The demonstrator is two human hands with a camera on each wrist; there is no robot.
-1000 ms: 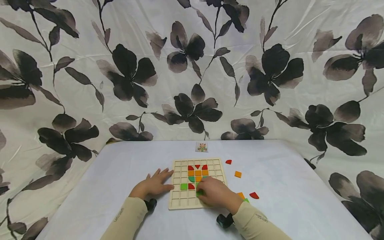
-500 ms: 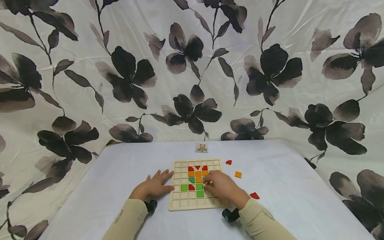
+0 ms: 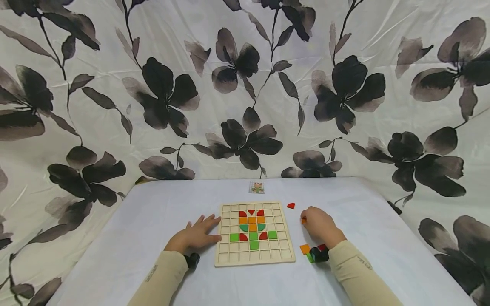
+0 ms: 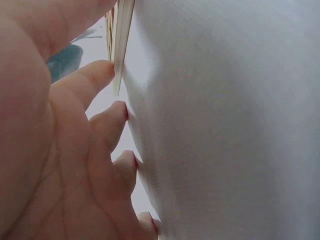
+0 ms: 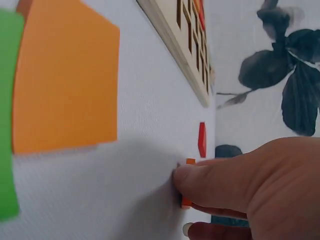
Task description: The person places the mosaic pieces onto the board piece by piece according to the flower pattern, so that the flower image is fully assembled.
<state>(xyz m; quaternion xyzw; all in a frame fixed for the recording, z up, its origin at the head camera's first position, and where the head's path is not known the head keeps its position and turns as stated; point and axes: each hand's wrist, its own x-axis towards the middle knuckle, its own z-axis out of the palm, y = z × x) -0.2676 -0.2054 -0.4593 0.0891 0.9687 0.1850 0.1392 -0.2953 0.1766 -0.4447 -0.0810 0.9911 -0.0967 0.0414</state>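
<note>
My left hand (image 3: 196, 235) lies with fingers spread at the left edge of a pale wooden grid board (image 3: 229, 257). Its thumb and index fingertip touch that edge, as the left wrist view also shows at the board's side (image 4: 121, 45). Several red, orange and green tiles sit in the board's cells, among them a red quarter-round tile (image 3: 263, 236) and a green square tile (image 3: 272, 235). To the right of the board, my right hand (image 3: 320, 224) pinches an orange square tile (image 5: 186, 203) between thumb and fingers at the table surface. Its fingers hide part of that tile.
A red quarter-round tile (image 3: 291, 205) lies beyond the right hand. Nearer, under the right wrist camera, are another orange tile (image 3: 304, 249), a green tile (image 3: 310, 258) and a partly hidden red tile (image 3: 321, 246). A small pattern card (image 3: 257, 187) lies behind the board.
My right hand has left the board and moved right to the loose orange tile, now pinched. A red quarter-round tile lies in the board where its fingers were. My left hand stays put.
</note>
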